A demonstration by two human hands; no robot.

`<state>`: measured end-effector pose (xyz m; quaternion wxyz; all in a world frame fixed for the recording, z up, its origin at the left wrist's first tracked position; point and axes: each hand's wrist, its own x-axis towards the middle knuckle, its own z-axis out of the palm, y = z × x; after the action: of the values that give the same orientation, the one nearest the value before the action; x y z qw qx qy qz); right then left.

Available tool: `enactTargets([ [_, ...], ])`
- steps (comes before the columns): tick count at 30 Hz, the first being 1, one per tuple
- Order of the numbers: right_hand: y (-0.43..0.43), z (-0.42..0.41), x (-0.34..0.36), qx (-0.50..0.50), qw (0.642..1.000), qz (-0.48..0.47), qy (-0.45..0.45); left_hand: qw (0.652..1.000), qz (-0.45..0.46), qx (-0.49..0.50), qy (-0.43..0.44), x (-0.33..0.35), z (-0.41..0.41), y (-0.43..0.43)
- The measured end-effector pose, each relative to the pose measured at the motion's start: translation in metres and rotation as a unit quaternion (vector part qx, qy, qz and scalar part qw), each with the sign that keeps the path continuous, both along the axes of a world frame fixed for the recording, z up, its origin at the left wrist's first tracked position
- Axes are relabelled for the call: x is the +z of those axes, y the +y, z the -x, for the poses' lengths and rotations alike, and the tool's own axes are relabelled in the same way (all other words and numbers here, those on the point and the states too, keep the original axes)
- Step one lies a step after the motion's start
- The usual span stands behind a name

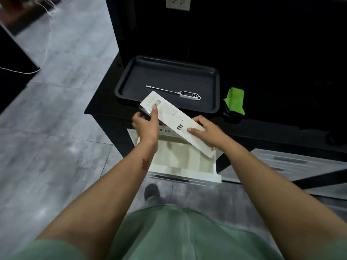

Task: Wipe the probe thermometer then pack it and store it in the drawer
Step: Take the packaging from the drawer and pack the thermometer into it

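Note:
A white probe thermometer [180, 92] lies in a dark baking tray [131, 76] on the black table, probe pointing left. Both hands hold a long white packaging box [169, 109] tilted over the open white drawer [187, 162]. My left hand [146, 126] grips the box's far left end, thumb on its printed face. Near the box's other end, my right hand [208, 132] holds its right side. A green cloth [235, 102] lies on the table, right of the tray.
The black table [101, 102] ends at a left edge beside grey floor tiles. A white cable [28, 72] runs across the floor at left. A wall socket [177, 2] sits above. A grey slatted object [293, 164] is at right.

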<state>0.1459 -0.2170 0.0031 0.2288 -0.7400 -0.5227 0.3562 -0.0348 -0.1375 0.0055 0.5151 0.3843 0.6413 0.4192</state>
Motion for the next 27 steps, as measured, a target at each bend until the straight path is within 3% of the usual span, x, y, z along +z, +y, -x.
enactTargets([
  [2,0.016,0.004,0.002,-0.004,1.0,-0.012,0.022,0.97,0.126,-0.045,-0.203,0.003,-0.008,0.01],
  [5,0.037,0.011,0.004,0.0,0.999,-0.022,0.023,0.927,0.187,-0.084,-0.314,0.009,-0.017,0.02],
  [12,0.095,0.018,0.012,-0.01,0.994,-0.049,-0.099,0.927,0.18,-0.111,-0.308,0.015,-0.023,0.079],
  [21,0.133,0.026,0.01,-0.054,0.987,-0.055,-0.14,0.924,0.196,-0.14,-0.296,0.009,-0.031,0.118],
  [23,0.14,0.023,0.013,-0.072,0.989,-0.053,-0.117,0.923,0.199,-0.147,-0.294,0.007,-0.034,0.123],
  [27,0.153,0.011,0.023,-0.137,0.989,-0.033,0.055,0.927,0.203,-0.153,-0.275,0.003,-0.038,0.13],
])
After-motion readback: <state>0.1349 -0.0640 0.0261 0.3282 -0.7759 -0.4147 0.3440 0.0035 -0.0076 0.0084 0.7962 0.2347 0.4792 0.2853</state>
